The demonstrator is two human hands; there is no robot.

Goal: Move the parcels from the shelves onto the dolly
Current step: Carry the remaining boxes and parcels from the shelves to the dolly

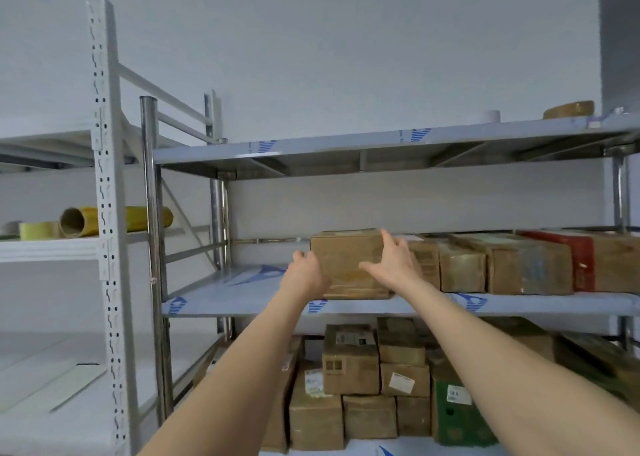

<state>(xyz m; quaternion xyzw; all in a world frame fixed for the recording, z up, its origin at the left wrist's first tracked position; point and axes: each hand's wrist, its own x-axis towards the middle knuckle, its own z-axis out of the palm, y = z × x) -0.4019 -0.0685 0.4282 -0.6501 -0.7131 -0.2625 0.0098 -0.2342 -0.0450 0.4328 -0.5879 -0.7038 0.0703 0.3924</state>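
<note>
Reaching up to the middle shelf [242, 298] of a steel rack, both bare arms meet at one brown parcel [346, 261].

- Parcel: taped cardboard, standing near the shelf's front edge, leftmost of its row, with bare shelf to its left.
- Left hand [306, 274]: laid against the parcel's left side, thumb up. The fingers are hidden, so whether they curl cannot be told.
- Right hand [394, 260]: spread wide, fingers hooked over the top right corner, thumb stretched across the front face.
- Same shelf, right of the parcel: further brown boxes [519, 265] side by side, then a red box [585, 265].
- Below that shelf: stacked cartons [349, 362], several with labels, and a green box [457, 417] at the right.
- Top shelf [346, 144]: a white roll [491, 116] and a brown tape roll [568, 109] near the right end.
- Neighbouring white rack [107, 178], left: a yellow roll [133, 218] lying on its side beside a pale tape roll [34, 230].
</note>
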